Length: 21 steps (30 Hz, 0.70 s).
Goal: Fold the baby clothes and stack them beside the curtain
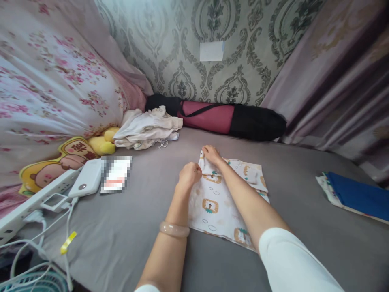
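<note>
A white cloth printed with orange lion faces and small ovals lies partly folded on the grey sheet, in front of me. My left hand is closed on its left edge, with a bangle on that wrist. Farther up, my right hand pinches the cloth's far left corner, which is lifted a little. The right forearm crosses over the cloth and hides part of it. A folded section of the same cloth shows to the right of that arm.
A crumpled pile of off-white clothes lies at the back left, before a black and maroon long bag. At left are a power strip, a white power bank, cables and a plush toy. Folded blue fabric lies right.
</note>
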Available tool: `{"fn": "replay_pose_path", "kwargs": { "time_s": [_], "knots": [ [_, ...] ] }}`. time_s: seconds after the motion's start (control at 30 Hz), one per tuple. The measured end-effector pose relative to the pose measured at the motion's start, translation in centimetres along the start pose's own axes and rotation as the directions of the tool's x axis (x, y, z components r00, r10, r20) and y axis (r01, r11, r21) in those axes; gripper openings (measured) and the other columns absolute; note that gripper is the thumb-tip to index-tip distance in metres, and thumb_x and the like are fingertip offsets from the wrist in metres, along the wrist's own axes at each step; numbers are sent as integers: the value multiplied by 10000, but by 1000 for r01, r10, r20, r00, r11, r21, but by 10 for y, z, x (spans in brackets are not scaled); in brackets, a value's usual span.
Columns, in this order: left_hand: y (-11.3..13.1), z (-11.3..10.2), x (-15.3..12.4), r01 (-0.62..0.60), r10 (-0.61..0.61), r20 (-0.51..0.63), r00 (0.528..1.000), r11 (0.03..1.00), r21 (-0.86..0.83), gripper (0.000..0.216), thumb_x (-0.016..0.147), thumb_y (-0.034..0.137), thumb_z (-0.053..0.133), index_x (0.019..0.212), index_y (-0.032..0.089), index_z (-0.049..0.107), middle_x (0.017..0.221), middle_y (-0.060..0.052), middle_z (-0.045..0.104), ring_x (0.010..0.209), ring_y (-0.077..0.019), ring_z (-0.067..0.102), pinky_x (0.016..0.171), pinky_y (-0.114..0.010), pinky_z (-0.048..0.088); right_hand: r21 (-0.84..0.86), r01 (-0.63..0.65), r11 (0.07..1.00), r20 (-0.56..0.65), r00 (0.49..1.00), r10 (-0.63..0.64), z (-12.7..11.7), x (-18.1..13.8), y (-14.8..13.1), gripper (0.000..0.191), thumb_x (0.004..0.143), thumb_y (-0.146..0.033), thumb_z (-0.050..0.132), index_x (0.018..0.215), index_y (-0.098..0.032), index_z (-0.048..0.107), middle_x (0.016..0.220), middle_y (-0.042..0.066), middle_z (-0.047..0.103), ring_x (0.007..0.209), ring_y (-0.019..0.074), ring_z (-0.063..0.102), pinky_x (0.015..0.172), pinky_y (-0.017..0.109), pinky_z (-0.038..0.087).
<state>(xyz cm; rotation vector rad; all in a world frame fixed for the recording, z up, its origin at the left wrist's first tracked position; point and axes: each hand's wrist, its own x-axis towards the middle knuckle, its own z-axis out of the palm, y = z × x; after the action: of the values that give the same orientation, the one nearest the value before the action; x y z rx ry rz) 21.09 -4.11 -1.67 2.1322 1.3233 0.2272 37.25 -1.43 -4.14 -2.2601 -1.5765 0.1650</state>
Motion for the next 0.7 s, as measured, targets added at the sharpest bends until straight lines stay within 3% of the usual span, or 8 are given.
{"fn": "replay_pose_path", "kwargs": {
  "time_s": [0.07, 0.17, 0.23, 0.37, 0.47, 0.6, 0.7],
  "knots": [
    [-3, -4, 1, 12, -12, 7, 1000, 999, -43, 278, 750, 149, 489, 856, 210, 738, 845, -96, 721, 844, -244, 663, 717, -308, 465, -12, 28, 1000, -36, 999, -29, -10, -7, 2, 407, 990, -279, 298, 1309, -194, 535, 1374, 86, 530, 1244, 215, 459, 1029, 370, 305],
    [-4, -7, 1, 79, -82, -42, 996, 994, -71, 291, 768, 177, 478, 893, 212, 738, 863, -100, 724, 851, -245, 667, 737, -316, 469, -78, 115, 990, -98, 988, -123, -14, -30, -3, 495, 987, -290, 264, 1429, -103, 387, 1525, 121, 329, 1414, 226, 228, 1138, 422, 126],
    [-2, -8, 0, 114, -120, -76, 990, 991, -74, 299, 780, 188, 474, 928, 211, 732, 908, -111, 725, 883, -248, 666, 757, -321, 469, -116, 166, 979, -48, 984, -173, -6, -46, -9, 552, 984, -340, 250, 1450, -60, 343, 1548, 140, 269, 1437, 240, 165, 1154, 435, 73],
    [1, -8, -2, 119, -127, -110, 986, 990, -77, 301, 809, 215, 465, 970, 205, 718, 990, -136, 717, 962, -263, 656, 780, -325, 466, -155, 182, 971, 106, 980, -167, 17, -62, -18, 597, 970, -359, 238, 1468, -36, 301, 1554, 148, 240, 1436, 247, 182, 1156, 441, 96],
    [3, -7, -2, 119, -127, -113, 985, 990, -72, 296, 817, 217, 469, 991, 202, 709, 1012, -137, 713, 980, -262, 652, 788, -323, 465, -153, 168, 974, 128, 981, -149, 23, -61, -20, 607, 966, -360, 227, 1479, -38, 279, 1560, 140, 221, 1439, 242, 174, 1160, 440, 89],
    [4, -4, 0, 84, -90, -103, 991, 995, -59, 302, 833, 204, 461, 1029, 192, 690, 1016, -133, 710, 971, -254, 653, 794, -322, 468, -78, 175, 982, 170, 972, -160, 10, -59, -16, 611, 973, -362, 202, 1487, -37, 257, 1568, 130, 200, 1446, 229, 148, 1164, 422, 78],
    [4, 0, 1, 9, -12, -173, 985, 1000, -18, 342, 857, 156, 409, 1086, 168, 664, 1090, -147, 680, 1030, -246, 629, 839, -320, 463, -16, 167, 986, 145, 976, -163, -7, -67, -8, 631, 982, -397, 162, 1497, -39, 228, 1577, 126, 172, 1453, 220, 114, 1167, 399, 81]
  ]
}}
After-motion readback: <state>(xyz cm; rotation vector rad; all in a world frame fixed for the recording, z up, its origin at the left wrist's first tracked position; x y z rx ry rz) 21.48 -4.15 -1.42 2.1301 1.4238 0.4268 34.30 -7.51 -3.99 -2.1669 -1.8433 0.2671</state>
